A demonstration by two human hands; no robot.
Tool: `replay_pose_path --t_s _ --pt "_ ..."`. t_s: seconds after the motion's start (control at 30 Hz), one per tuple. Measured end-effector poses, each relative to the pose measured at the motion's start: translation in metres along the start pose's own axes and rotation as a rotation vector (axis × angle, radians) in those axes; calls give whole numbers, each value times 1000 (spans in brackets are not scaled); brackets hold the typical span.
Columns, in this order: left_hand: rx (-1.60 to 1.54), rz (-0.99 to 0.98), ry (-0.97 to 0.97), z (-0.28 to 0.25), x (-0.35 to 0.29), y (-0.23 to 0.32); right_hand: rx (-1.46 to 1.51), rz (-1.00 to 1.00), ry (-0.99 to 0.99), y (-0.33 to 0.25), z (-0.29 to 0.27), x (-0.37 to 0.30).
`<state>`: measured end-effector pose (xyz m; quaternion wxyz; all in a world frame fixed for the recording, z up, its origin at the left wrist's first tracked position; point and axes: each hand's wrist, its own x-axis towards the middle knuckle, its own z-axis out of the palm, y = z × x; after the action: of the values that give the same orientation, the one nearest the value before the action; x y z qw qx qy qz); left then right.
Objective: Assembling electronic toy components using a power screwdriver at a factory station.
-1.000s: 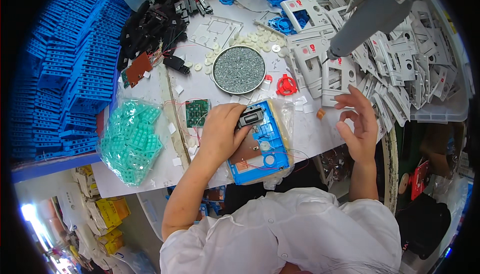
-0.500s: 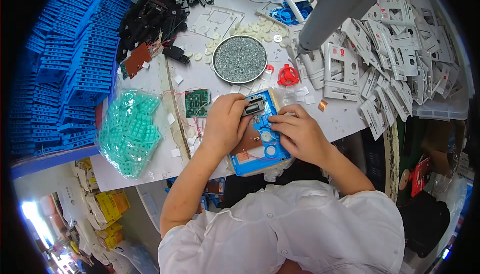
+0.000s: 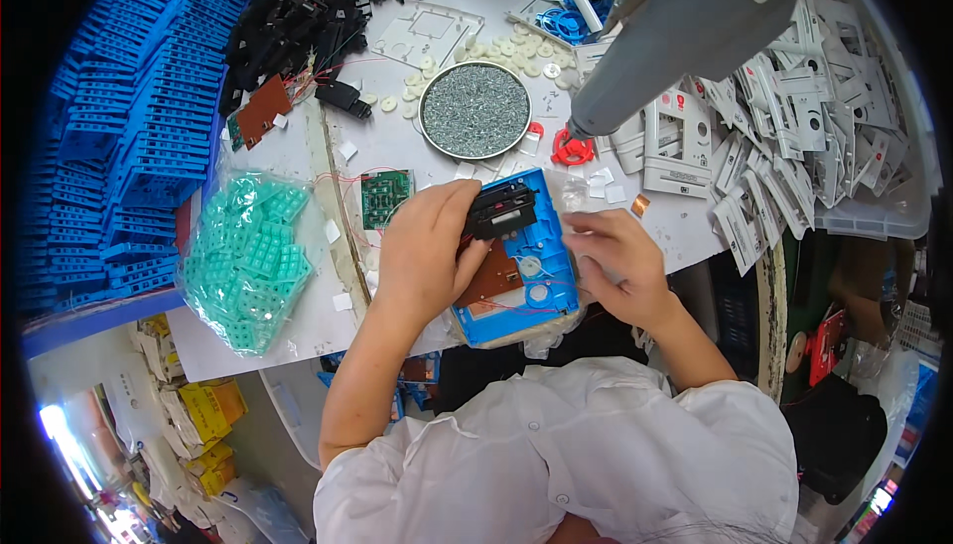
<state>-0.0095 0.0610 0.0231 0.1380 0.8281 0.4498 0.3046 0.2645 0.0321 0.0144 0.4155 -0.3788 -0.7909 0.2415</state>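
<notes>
A blue plastic housing (image 3: 549, 246) lies on the table's front edge, with a brown circuit board (image 3: 488, 281) and thin red wires in its lower part. My left hand (image 3: 422, 251) grips a black plastic mechanism (image 3: 503, 211) at the housing's upper end, thumb on its near side and fingers along its left. The mechanism sits over the housing; whether it is seated cannot be told. Just off the housing's right edge is my right hand (image 3: 625, 264), fingers apart and slightly curled, with nothing visible in them.
A round tin of small screws (image 3: 475, 112) stands beyond the housing. From upper right hangs a grey powered screwdriver (image 3: 645, 48), above red rings (image 3: 572, 149). White panels (image 3: 680, 142) pile up at right; blue housings (image 3: 164, 137) stack at left, near bagged green keypads (image 3: 253, 266).
My right hand has drawn off the housing to the right. The black mechanism has tilted and shows more of its top. The screwdriver has swung lower and left.
</notes>
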Motion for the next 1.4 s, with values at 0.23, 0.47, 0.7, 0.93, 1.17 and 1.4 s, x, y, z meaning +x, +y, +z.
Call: replay_pose_path --t_s 0.23,0.47,0.7,0.93,1.17,1.4 --pt "-67 -236 260 -99 -52 13 82 96 102 -6 -20 -12" --pt "-777 -1207 23 -208 -270 -17 42 64 -57 6 -14 5" --pt "-304 -1406 194 -91 -478 -52 11 -47 -202 3 12 43" --pt "-335 -1659 746 48 -629 -113 -47 125 171 35 -11 121" --pt "-108 -1648 -250 110 -650 -108 67 203 394 90 -10 172" --pt "-335 -1493 -219 114 -553 -114 -1056 143 -10 187 34 282"
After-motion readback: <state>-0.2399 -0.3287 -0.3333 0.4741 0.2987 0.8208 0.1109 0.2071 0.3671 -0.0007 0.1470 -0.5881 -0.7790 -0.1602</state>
